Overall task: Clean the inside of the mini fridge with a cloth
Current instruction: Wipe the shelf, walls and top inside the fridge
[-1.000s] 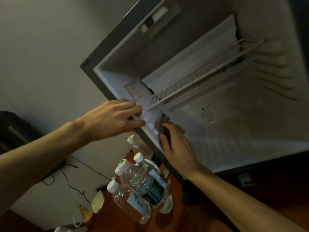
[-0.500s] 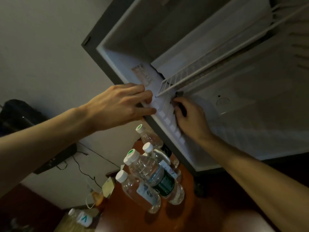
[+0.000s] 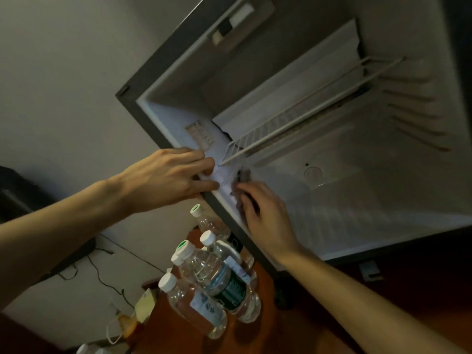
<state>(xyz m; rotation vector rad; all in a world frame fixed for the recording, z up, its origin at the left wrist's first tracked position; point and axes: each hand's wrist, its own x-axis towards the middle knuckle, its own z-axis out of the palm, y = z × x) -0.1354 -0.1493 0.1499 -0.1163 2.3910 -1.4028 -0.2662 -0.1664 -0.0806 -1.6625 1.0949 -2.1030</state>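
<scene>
One open white-lined mini fridge [image 3: 332, 200], opening facing the camera, wire shelf [image 3: 293, 118] inside. Left hand [image 3: 168, 180], fingers straight, rests on its left front edge; right hand [image 3: 265, 213] presses crumpled grey cloth [image 3: 241, 176] against inner left wall beneath the shelf. Clear plastic bottles [image 3: 212, 277] below the fridge.

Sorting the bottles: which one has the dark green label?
The big middle bottle with a green-marked cap; the others' labels look white or are hidden.
</scene>
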